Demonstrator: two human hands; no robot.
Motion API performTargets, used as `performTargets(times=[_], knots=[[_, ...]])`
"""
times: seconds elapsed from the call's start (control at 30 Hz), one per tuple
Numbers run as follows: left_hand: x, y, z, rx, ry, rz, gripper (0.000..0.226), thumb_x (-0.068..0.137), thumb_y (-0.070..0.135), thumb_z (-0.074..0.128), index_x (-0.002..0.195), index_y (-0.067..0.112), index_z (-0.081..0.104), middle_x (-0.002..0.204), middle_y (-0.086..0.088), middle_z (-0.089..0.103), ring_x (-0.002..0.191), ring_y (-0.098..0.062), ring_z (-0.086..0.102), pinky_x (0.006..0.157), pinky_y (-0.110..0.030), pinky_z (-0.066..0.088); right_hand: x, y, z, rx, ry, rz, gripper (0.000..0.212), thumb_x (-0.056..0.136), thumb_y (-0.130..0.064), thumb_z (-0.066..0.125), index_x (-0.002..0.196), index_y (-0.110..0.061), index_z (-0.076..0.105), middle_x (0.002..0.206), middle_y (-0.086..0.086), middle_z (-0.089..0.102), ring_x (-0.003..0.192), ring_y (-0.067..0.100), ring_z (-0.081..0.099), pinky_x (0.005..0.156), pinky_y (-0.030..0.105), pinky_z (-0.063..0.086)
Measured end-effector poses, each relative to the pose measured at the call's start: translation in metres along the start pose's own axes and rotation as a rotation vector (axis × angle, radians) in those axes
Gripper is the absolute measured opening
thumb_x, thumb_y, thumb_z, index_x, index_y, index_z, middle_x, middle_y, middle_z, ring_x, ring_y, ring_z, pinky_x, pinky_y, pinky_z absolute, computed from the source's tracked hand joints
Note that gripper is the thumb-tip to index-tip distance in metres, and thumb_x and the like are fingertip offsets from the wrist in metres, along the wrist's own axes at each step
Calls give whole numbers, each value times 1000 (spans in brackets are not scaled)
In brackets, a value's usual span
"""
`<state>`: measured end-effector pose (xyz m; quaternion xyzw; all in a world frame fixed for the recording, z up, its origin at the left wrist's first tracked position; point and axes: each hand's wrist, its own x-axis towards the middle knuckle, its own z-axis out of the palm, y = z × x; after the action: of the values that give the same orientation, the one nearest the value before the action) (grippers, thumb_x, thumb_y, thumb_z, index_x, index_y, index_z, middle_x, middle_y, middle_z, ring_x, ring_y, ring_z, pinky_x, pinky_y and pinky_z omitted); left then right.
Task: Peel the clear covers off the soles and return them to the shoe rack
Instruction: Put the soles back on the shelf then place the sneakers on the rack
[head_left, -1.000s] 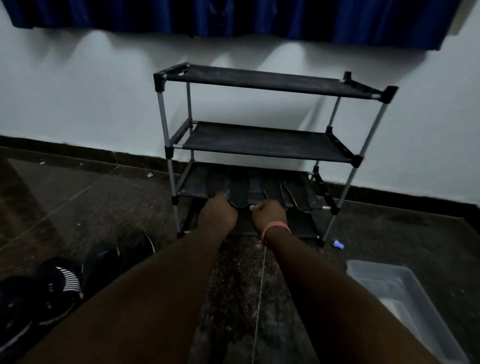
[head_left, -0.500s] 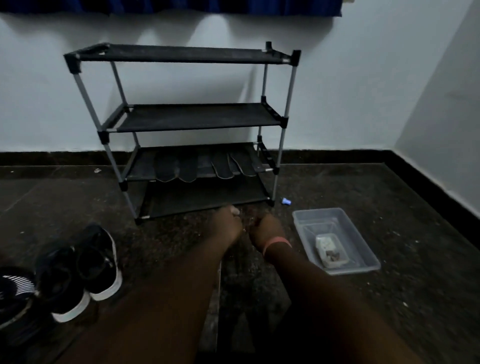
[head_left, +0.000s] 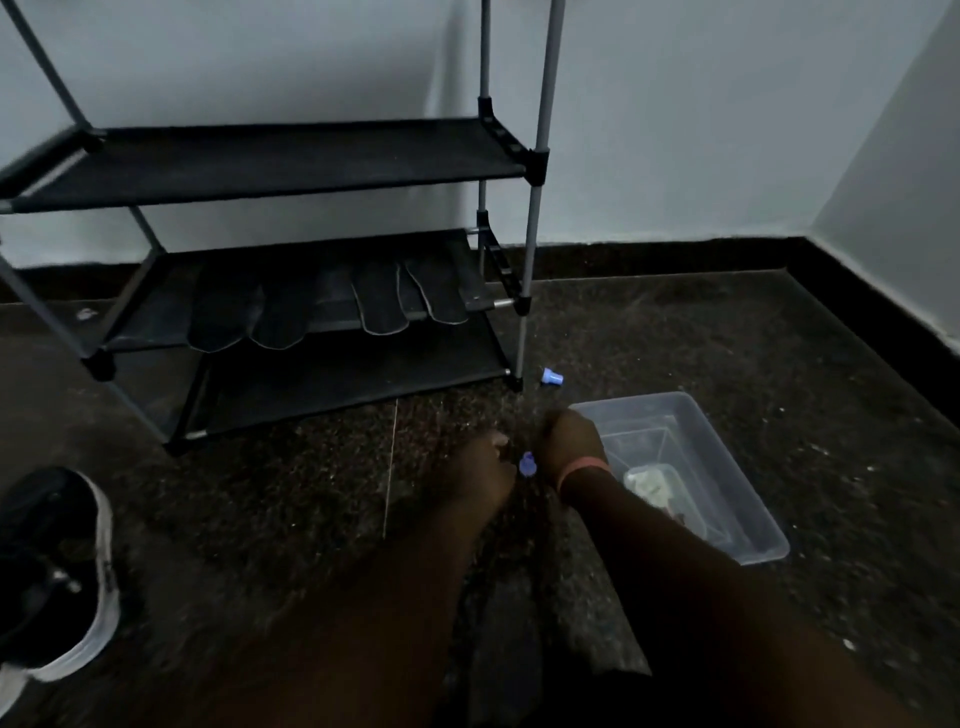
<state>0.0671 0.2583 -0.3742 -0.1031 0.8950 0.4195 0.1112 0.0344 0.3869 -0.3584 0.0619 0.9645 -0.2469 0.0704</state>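
Left hand (head_left: 485, 470) and right hand (head_left: 569, 444) curl together, grasp unclear; soles (head_left: 332, 304) show no readable writing.

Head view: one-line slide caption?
Both hands, left and right, meet above the floor beside a clear bin; soles lie on the shoe rack.

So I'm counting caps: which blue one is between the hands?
The blue cap between the hands, not the one by the rack's foot.

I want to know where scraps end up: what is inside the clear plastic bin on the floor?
Inside the clear plastic bin sits a smaller clear tray holding pale, crumpled bits, too blurred to identify. The right hand and forearm cover the bin's near-left corner, so anything there is hidden.
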Motion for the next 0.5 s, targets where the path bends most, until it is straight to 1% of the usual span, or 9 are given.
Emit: performTargets(times=[0.07,0.13,0.2,0.23,0.27,0.33,0.37,0.43,0.5], knots=[[14,4,15,-31,11,24,50,85,20,78,133,12,64,128,-11,68,119,-27,63,103,-34,49,25,0,-2,68,80,8,23,91,-16,58,108,-5,69,108,17,71,105,34,65,86,33,50],[30,1,30,-31,29,17,54,82,21,79,133,14,64,127,-12,69,117,-28,65,101,-37,51,49,-2,-2,134,158,21,27,95,-20,50,111,-8,68,110,16,71,106,34,65,89,33,49],[51,-12,48,-32,38,30,55,74,29,77,128,26,64,118,-9,72,108,-29,68,95,-40,56,71,-1,1,130,172,22,27,94,-25,52,108,-9,68,109,18,70,105,35,65,89,33,50],[54,-13,52,-35,45,41,57,70,33,75,126,29,63,115,-8,73,105,-28,69,93,-41,57,82,1,3,111,171,20,25,93,-25,54,106,-9,69,108,18,70,104,35,65,88,34,50],[55,-11,52,-18,54,62,58,69,34,75,126,30,63,116,-7,72,105,-27,68,93,-40,56,93,3,4,88,169,21,23,92,-24,57,105,-10,68,108,18,69,103,35,66,88,34,50],[51,-4,50,61,62,116,52,79,24,76,130,25,66,124,-6,69,111,-26,65,98,-35,52,111,7,5,15,154,7,23,90,-19,59,111,-12,65,114,17,66,105,35,64,90,36,50],[54,-4,52,84,58,141,46,83,19,75,128,23,68,124,-5,69,112,-24,64,98,-32,51,119,9,6,-35,131,-9,29,90,-18,60,119,-14,62,122,16,63,109,35,63,92,38,50],[61,-8,57,84,27,171,30,87,15,73,116,21,75,117,-3,73,107,-21,67,95,-30,51,132,11,7,-146,70,-37,41,91,-20,60,131,-19,55,133,15,56,115,35,59,97,39,47],[65,-11,59,87,19,171,20,87,12,73,105,20,79,109,-3,76,99,-20,68,91,-29,52,138,10,7,-238,17,-67,38,91,-21,60,129,-20,58,131,13,59,116,33,59,99,39,46]])
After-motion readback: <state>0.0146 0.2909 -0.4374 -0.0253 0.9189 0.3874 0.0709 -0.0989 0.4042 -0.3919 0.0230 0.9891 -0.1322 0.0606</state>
